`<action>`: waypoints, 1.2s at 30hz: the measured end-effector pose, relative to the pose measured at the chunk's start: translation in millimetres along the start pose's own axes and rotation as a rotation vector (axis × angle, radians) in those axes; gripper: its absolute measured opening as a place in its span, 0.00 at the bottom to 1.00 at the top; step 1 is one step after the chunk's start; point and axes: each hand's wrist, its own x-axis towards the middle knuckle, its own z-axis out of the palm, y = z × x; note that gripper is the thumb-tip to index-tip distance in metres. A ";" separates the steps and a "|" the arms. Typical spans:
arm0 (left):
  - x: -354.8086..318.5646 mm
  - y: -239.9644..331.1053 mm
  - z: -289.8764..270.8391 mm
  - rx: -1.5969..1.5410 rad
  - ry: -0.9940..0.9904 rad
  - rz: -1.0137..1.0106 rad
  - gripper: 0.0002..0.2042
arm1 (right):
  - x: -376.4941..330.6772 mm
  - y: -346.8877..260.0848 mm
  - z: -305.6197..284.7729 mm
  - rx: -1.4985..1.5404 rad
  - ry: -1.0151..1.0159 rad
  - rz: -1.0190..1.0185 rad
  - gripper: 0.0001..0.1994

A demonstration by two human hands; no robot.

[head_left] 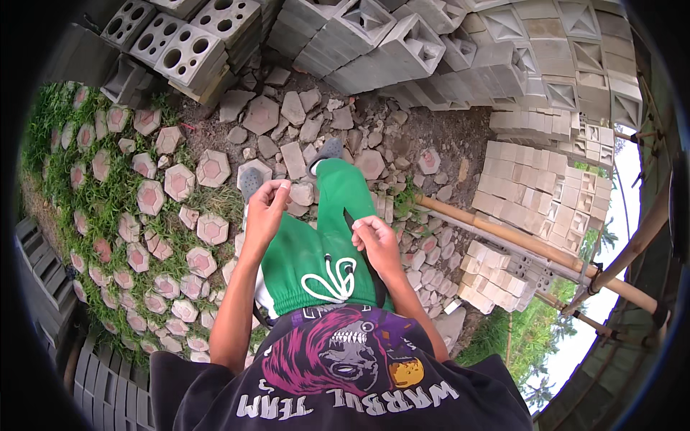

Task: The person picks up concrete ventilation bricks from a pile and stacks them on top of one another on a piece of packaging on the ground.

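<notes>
My left hand (267,208) is held above the left thigh of my green trousers (291,255). Its fingers are curled with the thumb against them, and anything inside is hidden. Over the right thigh, my right hand (376,241) is closed with the thumb on top. A narrow black pointed shape (348,217) shows beside that thumb; I cannot tell whether it is held or is part of the trousers. Grey clogs (330,149) are on my feet, among broken paving pieces.
Stacked hollow concrete blocks (413,47) stand ahead, with holed blocks (190,54) at far left. Hexagonal pavers (213,169) lie in grass on the left. To the right are a bamboo pole (503,237), pale brick stacks (517,176) and loose rubble (431,269).
</notes>
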 end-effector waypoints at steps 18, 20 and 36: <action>306.7 15.4 288.0 -0.195 0.081 -0.219 0.29 | 498.6 -98.8 -309.5 0.089 0.332 -0.053 0.26; 370.1 32.9 320.6 -0.591 0.085 -0.262 0.39 | 568.7 -96.5 -336.6 0.205 0.334 -0.010 0.29; 535.5 37.4 391.7 -0.833 0.322 -0.197 0.16 | 683.1 -90.9 -324.8 0.629 0.215 -0.198 0.34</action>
